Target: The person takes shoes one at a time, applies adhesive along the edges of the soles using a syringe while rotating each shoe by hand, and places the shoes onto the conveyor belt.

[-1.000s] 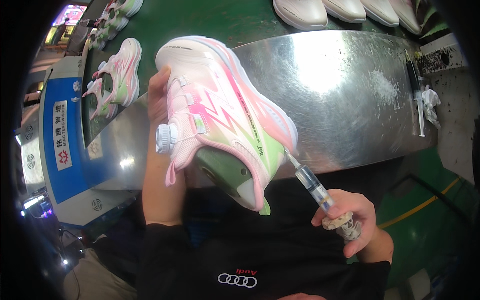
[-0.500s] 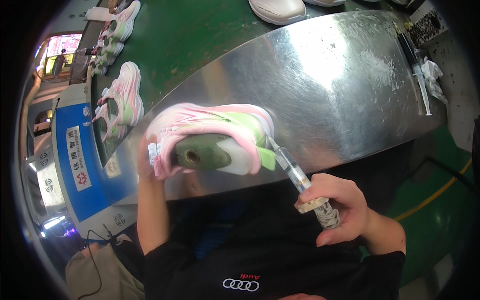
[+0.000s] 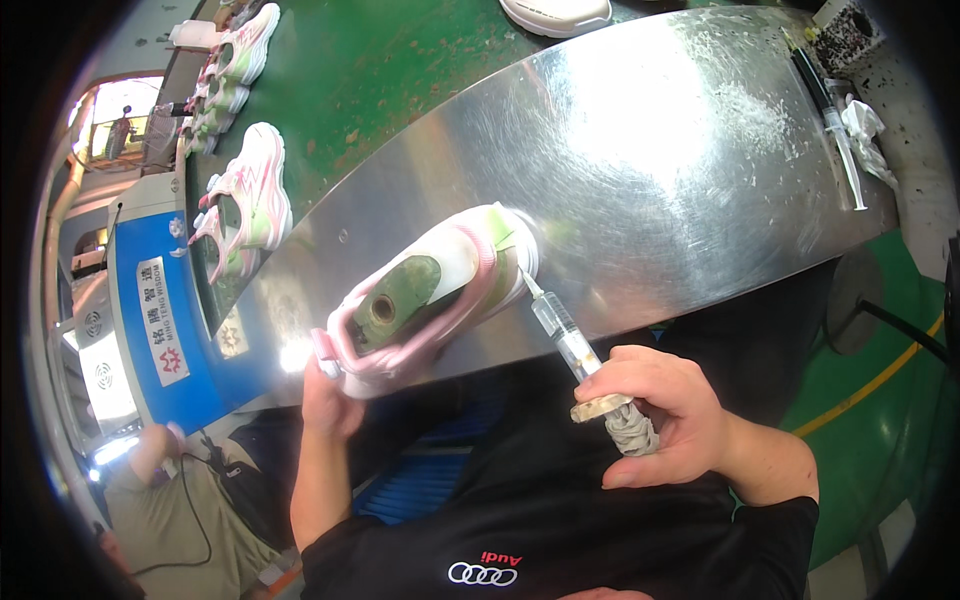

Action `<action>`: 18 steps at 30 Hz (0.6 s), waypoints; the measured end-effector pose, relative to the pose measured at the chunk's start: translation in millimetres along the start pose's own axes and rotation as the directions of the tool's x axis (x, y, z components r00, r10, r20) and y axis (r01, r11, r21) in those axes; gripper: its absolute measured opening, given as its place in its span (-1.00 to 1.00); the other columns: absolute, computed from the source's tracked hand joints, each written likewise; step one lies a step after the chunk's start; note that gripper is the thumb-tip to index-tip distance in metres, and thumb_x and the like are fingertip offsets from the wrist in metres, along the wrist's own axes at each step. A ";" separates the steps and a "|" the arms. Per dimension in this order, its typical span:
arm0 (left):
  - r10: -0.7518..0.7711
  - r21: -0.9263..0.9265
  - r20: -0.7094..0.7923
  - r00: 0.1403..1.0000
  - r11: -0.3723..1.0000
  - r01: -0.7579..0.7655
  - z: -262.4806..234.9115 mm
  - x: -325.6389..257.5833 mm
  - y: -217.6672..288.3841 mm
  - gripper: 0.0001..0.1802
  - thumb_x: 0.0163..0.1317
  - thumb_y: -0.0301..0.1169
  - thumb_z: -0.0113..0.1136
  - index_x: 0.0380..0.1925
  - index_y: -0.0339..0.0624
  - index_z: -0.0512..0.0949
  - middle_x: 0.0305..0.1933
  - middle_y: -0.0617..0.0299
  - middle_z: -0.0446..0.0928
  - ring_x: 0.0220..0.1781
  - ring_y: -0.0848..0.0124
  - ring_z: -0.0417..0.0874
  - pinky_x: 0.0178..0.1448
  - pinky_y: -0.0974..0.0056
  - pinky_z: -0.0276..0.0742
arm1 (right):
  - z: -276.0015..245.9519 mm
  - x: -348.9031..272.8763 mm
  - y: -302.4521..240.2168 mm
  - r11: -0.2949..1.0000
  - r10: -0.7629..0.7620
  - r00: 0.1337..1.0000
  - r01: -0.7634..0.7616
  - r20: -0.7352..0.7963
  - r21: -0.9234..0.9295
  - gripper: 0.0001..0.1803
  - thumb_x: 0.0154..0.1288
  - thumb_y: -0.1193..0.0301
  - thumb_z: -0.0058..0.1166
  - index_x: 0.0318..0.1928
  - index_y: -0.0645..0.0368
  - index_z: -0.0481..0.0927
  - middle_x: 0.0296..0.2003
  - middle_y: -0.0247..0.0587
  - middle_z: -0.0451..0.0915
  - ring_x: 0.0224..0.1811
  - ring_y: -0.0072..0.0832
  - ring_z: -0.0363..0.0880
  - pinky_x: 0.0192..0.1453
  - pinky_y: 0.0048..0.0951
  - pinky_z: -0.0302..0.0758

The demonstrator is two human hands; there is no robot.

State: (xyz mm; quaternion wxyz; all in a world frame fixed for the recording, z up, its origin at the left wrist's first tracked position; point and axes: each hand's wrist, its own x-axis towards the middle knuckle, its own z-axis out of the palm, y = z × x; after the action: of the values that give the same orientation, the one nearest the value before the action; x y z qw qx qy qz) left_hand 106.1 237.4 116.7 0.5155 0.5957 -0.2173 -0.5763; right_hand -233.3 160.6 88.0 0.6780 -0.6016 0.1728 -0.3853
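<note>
A pink, white and pale green sneaker is held over the metal table, its opening facing up and a green shoe last inside. Its toe end is gripped by my left hand, whose fingers are partly hidden behind the shoe. My right hand is closed round a clear syringe, thumb by the cloth-wrapped plunger end. The syringe's narrow tip meets the sneaker near the heel, where upper and white sole join; whether it touches I cannot tell.
A shiny metal table curves across the view. Matching sneakers stand on the green surface at left, a pale shoe at the top. A second syringe and crumpled white tissue lie far right. Another person is at lower left.
My left hand has turned the sneaker, bringing its opening upward and its toe end lower and nearer me. My right hand and the syringe have shifted slightly left, following the heel.
</note>
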 end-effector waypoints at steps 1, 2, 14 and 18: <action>-0.033 -0.005 -0.018 0.999 0.999 0.033 -0.8 -4.6 -1.6 -0.48 0.14 -0.42 0.07 0.12 -0.32 0.29 0.05 -0.06 0.44 0.04 0.18 0.52 0.16 0.11 0.45 | 1.4 -0.4 -0.5 1.000 0.003 1.000 -0.003 0.000 -0.001 -0.43 -0.09 0.31 0.38 -0.04 0.24 0.49 -0.18 -0.20 0.58 -0.34 -0.38 0.49 -0.24 -0.46 0.41; -0.078 0.121 0.053 0.996 0.990 0.071 -7.1 -9.4 -2.2 -0.26 0.22 -0.05 0.09 0.19 -0.39 0.14 0.16 -0.07 0.33 0.12 0.13 0.47 0.21 0.10 0.41 | 2.9 -1.1 -1.1 1.000 0.005 1.000 -0.005 0.000 -0.004 -0.43 -0.09 0.31 0.38 -0.04 0.24 0.49 -0.18 -0.20 0.58 -0.34 -0.38 0.49 -0.24 -0.46 0.41; -0.187 -0.251 0.256 0.948 0.935 0.252 42.2 -41.7 -30.0 -0.07 -0.04 -0.33 0.34 0.25 -0.47 0.02 0.24 -0.13 0.24 0.26 0.11 0.34 0.35 0.09 0.20 | 12.2 -4.2 -17.9 0.999 0.033 0.999 -0.032 0.024 -0.042 -0.41 -0.13 0.31 0.40 -0.05 0.26 0.49 -0.21 -0.19 0.59 -0.37 -0.35 0.52 -0.27 -0.45 0.42; -0.215 -0.329 0.351 0.912 0.883 0.334 45.3 -48.0 -45.1 -0.06 -0.06 -0.47 0.25 0.30 -0.35 -0.06 0.29 -0.07 0.19 0.33 0.13 0.24 0.37 0.09 0.16 | 13.7 -4.0 -26.9 0.999 0.041 0.999 -0.040 0.029 -0.027 -0.41 -0.13 0.32 0.40 -0.05 0.27 0.49 -0.22 -0.18 0.59 -0.40 -0.36 0.50 -0.30 -0.46 0.41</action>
State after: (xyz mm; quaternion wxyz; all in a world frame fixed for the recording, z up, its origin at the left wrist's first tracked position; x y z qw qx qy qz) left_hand 38.1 278.7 108.8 0.4939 0.4129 -0.0900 -0.7599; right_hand -234.8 173.4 115.6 0.6801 -0.6127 0.1800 -0.3600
